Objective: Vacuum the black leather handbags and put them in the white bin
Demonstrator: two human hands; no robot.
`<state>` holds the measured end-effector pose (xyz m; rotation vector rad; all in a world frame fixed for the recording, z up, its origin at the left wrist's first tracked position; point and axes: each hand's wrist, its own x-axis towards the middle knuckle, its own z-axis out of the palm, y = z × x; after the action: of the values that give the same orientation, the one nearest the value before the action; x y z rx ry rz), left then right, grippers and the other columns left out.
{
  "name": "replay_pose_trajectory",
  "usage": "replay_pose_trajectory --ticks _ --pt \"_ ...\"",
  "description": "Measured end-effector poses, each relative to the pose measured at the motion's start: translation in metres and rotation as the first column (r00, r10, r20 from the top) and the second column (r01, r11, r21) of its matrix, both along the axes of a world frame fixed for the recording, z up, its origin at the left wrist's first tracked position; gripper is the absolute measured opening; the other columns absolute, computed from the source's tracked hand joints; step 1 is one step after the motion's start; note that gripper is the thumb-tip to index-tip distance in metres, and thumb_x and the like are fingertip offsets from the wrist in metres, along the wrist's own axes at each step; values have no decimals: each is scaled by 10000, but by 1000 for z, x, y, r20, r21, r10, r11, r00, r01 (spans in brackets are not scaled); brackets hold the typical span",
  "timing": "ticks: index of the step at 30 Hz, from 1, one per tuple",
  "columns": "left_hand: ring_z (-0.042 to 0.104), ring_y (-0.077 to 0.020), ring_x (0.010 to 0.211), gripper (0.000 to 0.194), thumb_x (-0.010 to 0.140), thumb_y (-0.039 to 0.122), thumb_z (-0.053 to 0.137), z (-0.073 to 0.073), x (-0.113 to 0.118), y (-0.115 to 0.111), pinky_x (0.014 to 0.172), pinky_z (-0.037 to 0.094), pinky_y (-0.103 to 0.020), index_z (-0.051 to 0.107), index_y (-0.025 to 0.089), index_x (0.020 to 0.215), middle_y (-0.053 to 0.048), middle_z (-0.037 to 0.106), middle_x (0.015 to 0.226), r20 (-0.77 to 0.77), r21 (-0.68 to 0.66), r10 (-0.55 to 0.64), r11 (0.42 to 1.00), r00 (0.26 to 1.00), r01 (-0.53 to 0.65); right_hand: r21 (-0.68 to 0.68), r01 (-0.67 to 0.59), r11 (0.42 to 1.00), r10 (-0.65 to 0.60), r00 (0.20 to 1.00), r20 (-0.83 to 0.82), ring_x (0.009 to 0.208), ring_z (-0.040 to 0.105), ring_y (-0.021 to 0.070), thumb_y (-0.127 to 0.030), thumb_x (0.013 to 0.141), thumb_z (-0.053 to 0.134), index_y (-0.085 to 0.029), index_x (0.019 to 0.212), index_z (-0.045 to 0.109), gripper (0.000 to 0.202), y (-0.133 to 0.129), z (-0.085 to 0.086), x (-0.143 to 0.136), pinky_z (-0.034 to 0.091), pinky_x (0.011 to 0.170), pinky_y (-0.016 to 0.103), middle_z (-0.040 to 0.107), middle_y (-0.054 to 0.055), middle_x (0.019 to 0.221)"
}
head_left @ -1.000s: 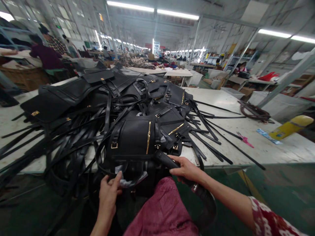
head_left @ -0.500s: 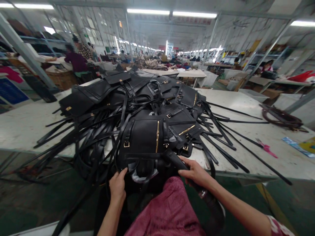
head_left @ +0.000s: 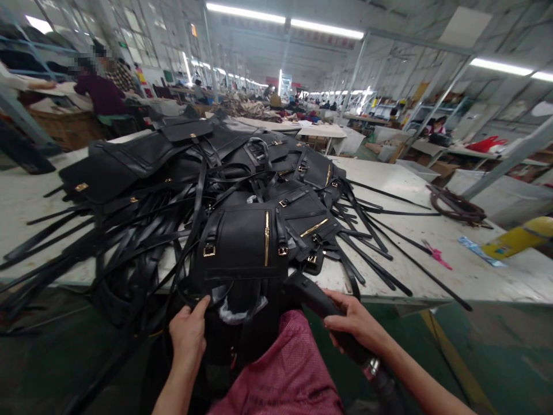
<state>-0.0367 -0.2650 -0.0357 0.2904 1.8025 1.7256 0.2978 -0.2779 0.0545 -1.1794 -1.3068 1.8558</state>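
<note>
A black backpack with gold buckles and a gold zip lies over the table's near edge, just in front of me. Clear plastic wrap shows round its handle. My left hand is closed on the bag's lower left edge, its thumb on top. In my right hand is a black nozzle-like hand tool, with a hose clamped to its lower end by a metal band. The tool's tip is close to the bag's lower right corner; whether it touches is unclear.
Several more black bags with long loose straps are heaped on the white table. To the right lie pink-handled scissors, a brown coil and a yellow canister. Other people work at tables farther back.
My view has turned and tilted, shifting the tables and bags leftward in the picture. The tool has drawn slightly away from the zip side. Both hands keep their grip.
</note>
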Motion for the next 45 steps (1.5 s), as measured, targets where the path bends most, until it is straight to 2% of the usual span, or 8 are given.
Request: replay_pose_trajectory --ticks 3,8,15,20,26,33,39,45 --pt "575 -164 627 366 439 289 722 -1 0 1 750 455 -372 652 108 750 -9 642 656 -35 8 -31 999 999 31 -16 -47 999 46 998 -31 376 504 99 -209 691 606 -199 1240 400 587 -1 -9 -10 432 336 186 572 -27 596" --pt "583 -172 663 370 463 298 722 4 0 4 761 445 -356 664 111 776 -17 657 690 -76 24 -99 995 992 101 37 -41 998 41 999 -13 378 499 98 -223 683 627 -194 1198 453 544 23 -10 -33 423 337 184 550 -41 581" --pt "585 -167 714 342 501 293 710 18 15 1 767 436 -325 652 121 792 -18 654 727 -25 72 -56 996 998 58 185 102 977 -92 994 -64 413 495 94 -210 720 607 -183 1288 356 622 22 1 -49 415 408 190 560 -42 559" --pt "571 -117 717 400 474 192 710 34 24 -6 747 417 -255 632 136 863 -7 635 779 174 203 -138 974 975 102 197 -39 980 44 999 -20 474 474 54 -145 691 612 -224 1242 434 585 6 20 -64 396 433 161 599 -11 791" --pt "538 -74 639 486 418 113 727 42 30 -14 706 402 -224 531 175 859 63 575 658 171 226 36 971 985 -75 216 -227 950 220 974 55 429 469 49 -173 672 619 -247 1228 447 587 18 36 -106 406 404 156 570 -40 733" --pt "552 -113 626 370 417 137 683 37 26 -17 689 411 -265 601 130 778 19 621 680 262 199 -119 978 958 67 141 -518 844 491 850 190 408 510 79 -218 694 605 -249 1220 458 548 50 49 -136 399 354 147 570 -26 671" --pt "588 -151 665 431 413 157 694 38 23 -18 679 438 -286 608 166 835 24 641 684 299 169 -128 982 946 80 228 -460 858 462 885 45 419 479 47 -238 662 647 -199 1128 542 479 50 46 -156 408 374 139 554 -18 730" --pt "586 -162 586 419 437 185 680 40 21 -16 595 443 -281 609 144 848 20 636 613 269 89 -189 981 944 171 184 -432 883 433 901 41 425 480 49 -251 636 670 -232 1174 506 562 33 37 -139 425 378 153 570 -13 786"
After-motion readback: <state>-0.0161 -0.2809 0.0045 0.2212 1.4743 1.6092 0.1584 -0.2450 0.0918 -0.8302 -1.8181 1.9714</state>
